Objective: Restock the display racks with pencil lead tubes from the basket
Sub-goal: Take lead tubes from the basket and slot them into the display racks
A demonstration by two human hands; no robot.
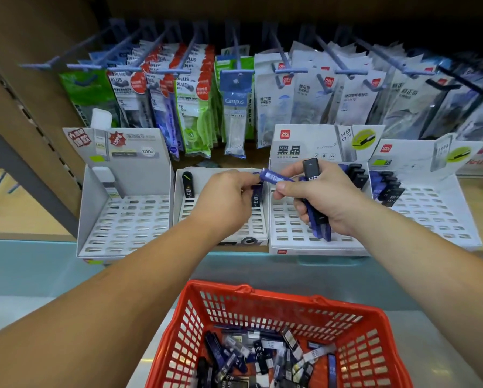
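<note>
4 white racks stand side by side on the shelf [471, 197], numbered here from the left.

- Left grip [223, 200]: closed. Its fingers curl round the top of a dark tube [257, 196], which hangs upright over the right side of rack 2 [188, 214]. I cannot tell whether the tube's foot touches the rack.
- Right grip [321, 197]: closed round a bundle [317, 222] of blue and black tubes, held over rack 3 [288, 225]. A black tube [310, 168] marked HB sticks up above the fist. Thumb and forefinger pinch a blue tube [276, 177], which points left; its far end lies at the left fingertips.
- Rack 1 [128, 217]: 1 white tube in the back left corner.
- Rack 2: 1 black tube in the back left corner.
- Rack 3: a short row of dark tubes at the back right.
- Rack 4 [436, 211]: a cluster of blue and black tubes at the back left.
- Basket [262, 309]: red, below the shelf edge and between the forearms. Loose tubes [262, 357] cover its floor.
- Packs [234, 102]: hung on hooks [237, 70] behind the racks.
</note>
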